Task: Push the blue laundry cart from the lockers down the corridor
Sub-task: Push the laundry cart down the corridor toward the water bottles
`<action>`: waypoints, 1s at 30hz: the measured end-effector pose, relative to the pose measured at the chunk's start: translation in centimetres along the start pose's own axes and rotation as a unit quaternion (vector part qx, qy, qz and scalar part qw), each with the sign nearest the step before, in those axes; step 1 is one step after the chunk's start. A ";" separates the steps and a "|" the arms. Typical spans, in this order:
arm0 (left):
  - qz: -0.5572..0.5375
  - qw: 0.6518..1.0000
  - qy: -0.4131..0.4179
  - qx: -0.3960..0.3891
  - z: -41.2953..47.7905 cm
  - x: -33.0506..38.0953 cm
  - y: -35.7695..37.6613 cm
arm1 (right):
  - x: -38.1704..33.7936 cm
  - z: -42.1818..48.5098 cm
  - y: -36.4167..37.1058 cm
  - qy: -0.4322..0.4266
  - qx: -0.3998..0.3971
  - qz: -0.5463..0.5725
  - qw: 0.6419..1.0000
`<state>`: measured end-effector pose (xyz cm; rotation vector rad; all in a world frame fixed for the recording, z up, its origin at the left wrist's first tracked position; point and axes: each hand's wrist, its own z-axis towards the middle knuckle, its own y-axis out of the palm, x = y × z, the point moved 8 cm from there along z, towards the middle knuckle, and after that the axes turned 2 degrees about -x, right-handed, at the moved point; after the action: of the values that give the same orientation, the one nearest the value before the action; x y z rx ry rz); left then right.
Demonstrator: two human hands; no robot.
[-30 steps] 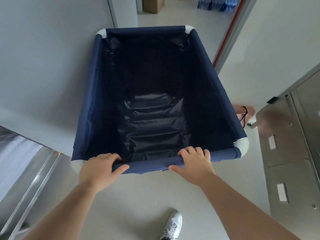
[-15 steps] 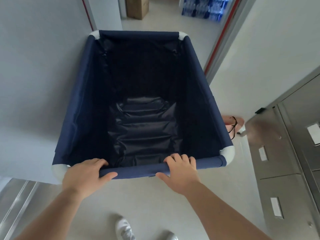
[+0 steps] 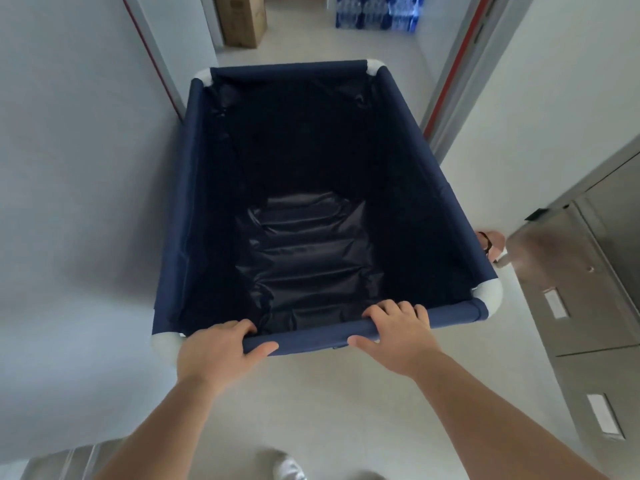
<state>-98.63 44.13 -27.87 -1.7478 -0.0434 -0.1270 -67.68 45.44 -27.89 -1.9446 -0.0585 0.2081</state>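
My fingers (image 3: 398, 308) curled over the near rail of the blue laundry cart (image 3: 194, 188), thumbs underneath, so my left hand (image 3: 216, 348) and right hand (image 3: 398, 336) both gripped it firmly near the lower middle of the frame. The cart filled the centre, its dark liner bare inside. Its left side ran just beside the pale wall (image 3: 79, 168), with only a sliver between. On the right, open floor (image 3: 485, 188) separated the cart from the steel lockers (image 3: 588, 306) at the right edge. The far rim pointed into a doorway (image 3: 446, 84) at the top, with clear floor beyond, a cardboard box (image 3: 242, 22) and stacked water bottles (image 3: 377, 12) further on.
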 end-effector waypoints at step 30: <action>0.003 0.997 0.073 0.037 33.1 -4.1 -6.5 | 1.3 29.4 -11.7 0.024 0.033 -0.005 0.999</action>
<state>-101.36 77.98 -27.74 -1.6610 0.0621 -0.2451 -70.85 77.00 -27.81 -1.8820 -0.0304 0.1547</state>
